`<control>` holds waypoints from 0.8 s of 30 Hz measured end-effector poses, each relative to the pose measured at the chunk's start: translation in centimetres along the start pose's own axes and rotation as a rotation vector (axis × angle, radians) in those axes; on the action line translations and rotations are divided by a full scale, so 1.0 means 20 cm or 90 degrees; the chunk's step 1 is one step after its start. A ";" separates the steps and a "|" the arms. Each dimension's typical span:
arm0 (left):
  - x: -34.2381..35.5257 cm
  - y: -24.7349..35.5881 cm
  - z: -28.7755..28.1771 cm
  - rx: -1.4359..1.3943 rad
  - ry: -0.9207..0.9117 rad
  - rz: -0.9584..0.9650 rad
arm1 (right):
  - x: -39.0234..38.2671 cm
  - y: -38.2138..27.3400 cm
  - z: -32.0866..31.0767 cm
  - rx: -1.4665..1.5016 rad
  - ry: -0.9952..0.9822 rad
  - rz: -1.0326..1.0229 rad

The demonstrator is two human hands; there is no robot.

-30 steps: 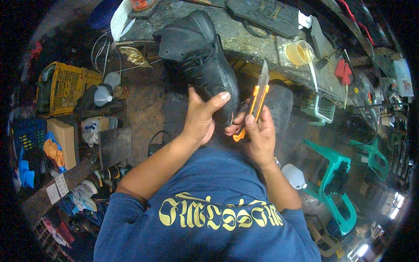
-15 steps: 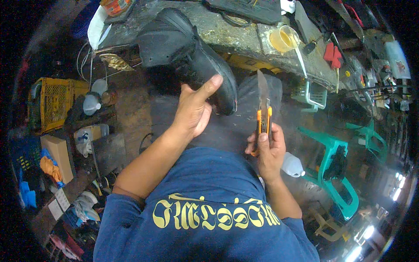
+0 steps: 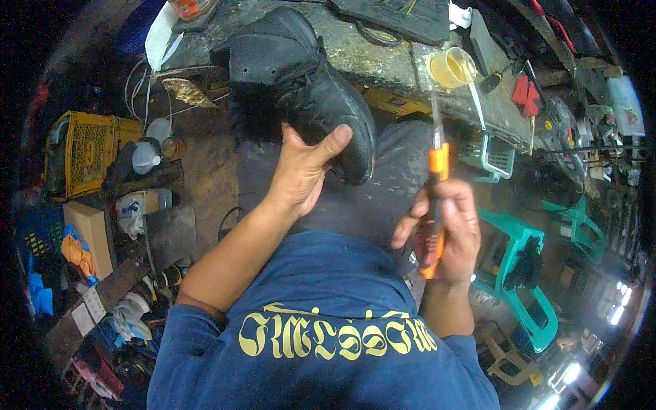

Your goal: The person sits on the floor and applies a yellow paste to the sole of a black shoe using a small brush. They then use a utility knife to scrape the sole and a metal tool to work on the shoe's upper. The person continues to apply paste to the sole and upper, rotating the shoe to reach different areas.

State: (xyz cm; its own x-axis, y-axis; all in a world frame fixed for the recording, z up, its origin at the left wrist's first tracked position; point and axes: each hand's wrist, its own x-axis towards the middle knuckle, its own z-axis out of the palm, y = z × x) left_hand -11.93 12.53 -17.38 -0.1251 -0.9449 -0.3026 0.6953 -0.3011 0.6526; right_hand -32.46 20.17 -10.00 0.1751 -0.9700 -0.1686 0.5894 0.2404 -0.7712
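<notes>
A single head-worn fisheye looks down from close above.

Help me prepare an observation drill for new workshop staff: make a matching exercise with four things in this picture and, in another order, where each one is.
Things
1. black boot
2. utility knife
3. yellowish plastic cup
4. blue shirt

Places
A. on the workbench
B. being worn
C. in the right hand
D. in the left hand

Right pairs: 1-D, 2-C, 3-A, 4-B
</notes>
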 end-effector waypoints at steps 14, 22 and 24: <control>-0.03 0.04 -0.06 -0.037 0.003 -0.008 | 0.39 0.09 -0.15 -0.096 0.123 -0.360; -0.05 0.07 -0.05 -0.048 -0.024 -0.005 | 0.76 0.18 -0.24 -0.622 0.239 -0.455; -0.05 0.07 -0.05 -0.030 -0.025 -0.013 | 0.80 0.19 -0.25 -0.672 0.273 -0.464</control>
State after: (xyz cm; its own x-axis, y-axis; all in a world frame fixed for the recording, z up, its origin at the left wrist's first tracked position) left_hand -10.14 13.14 -16.82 -0.1675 -0.9431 -0.2872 0.7247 -0.3152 0.6127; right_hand -31.34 5.44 -18.74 -0.2877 -0.8451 0.4507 -0.4738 -0.2834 -0.8338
